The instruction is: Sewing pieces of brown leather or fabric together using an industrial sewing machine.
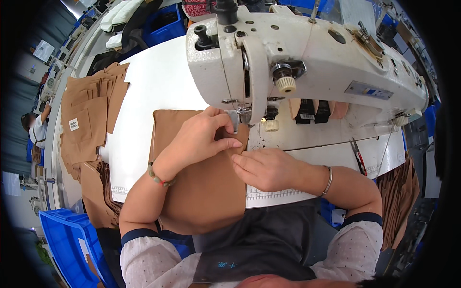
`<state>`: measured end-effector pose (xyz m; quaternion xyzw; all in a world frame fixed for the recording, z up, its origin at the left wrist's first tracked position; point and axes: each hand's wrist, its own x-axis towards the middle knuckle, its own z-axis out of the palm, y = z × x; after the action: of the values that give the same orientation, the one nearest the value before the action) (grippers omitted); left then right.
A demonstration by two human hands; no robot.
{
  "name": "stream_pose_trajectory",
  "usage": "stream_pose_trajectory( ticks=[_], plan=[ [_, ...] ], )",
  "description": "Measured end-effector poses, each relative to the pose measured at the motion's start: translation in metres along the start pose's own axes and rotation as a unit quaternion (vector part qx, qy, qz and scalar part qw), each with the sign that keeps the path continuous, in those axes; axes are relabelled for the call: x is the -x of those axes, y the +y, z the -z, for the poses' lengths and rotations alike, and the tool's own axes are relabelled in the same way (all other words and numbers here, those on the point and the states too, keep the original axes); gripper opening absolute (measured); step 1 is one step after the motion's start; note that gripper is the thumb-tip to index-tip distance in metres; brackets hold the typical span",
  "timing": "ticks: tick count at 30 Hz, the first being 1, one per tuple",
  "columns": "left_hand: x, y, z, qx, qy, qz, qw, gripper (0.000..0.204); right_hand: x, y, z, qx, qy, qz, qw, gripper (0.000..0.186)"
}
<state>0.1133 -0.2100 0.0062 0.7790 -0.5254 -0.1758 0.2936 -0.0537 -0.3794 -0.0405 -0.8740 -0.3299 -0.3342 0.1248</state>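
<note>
Several brown fabric pieces (93, 108) stacked left of the sewing machine (307, 53); before its needle end, brown cloth (201, 187), partly on the white desk (144, 91), under left hand (199, 137), grip impossible to tell; right hand (266, 168), grip pinching the cloth's edge; before the machine's right end, slender red-and-black tool (359, 159).

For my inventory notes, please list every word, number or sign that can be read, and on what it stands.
I do not copy wording; print stands on:
White sticker on brown fabric stack: dark lettering.
Sewing machine's plate: lettering.
Dark apron: turquoise characters.
Ruler strip: too small to read.
Black label under machine arm: too small to read.
</note>
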Motion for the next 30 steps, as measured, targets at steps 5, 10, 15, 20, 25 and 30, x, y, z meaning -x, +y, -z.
stream_pose_trajectory(
  ticks=[5, 10, 15, 20, 25, 30],
  plan=[
    [-0.001, -0.002, -0.001, -0.014, 0.001, -0.011, 1.000, 0.028, 0.001, -0.001, -0.001, 0.007, 0.000, 0.008, 1.000, 0.017],
    [-0.003, -0.008, -0.004, 0.030, 0.007, 0.043, 0.999, 0.026, -0.001, 0.000, 0.002, 0.013, -0.040, -0.002, 0.999, 0.023],
    [-0.005, -0.007, -0.003, 0.029, 0.025, 0.045, 0.998, 0.025, -0.001, 0.001, 0.008, 0.063, -0.063, -0.018, 0.996, 0.026],
    [-0.004, -0.003, -0.001, 0.067, 0.010, 0.074, 0.995, 0.020, 0.000, 0.001, 0.009, 0.079, -0.081, -0.025, 0.993, 0.026],
    [-0.006, -0.003, -0.004, 0.081, 0.039, 0.069, 0.994, 0.017, 0.000, 0.002, 0.008, 0.048, -0.054, 0.002, 0.997, 0.027],
    [-0.004, 0.001, -0.002, 0.048, 0.054, 0.063, 0.995, 0.018, -0.002, 0.004, 0.001, 0.036, 0.002, 0.020, 0.999, 0.025]
  ],
)
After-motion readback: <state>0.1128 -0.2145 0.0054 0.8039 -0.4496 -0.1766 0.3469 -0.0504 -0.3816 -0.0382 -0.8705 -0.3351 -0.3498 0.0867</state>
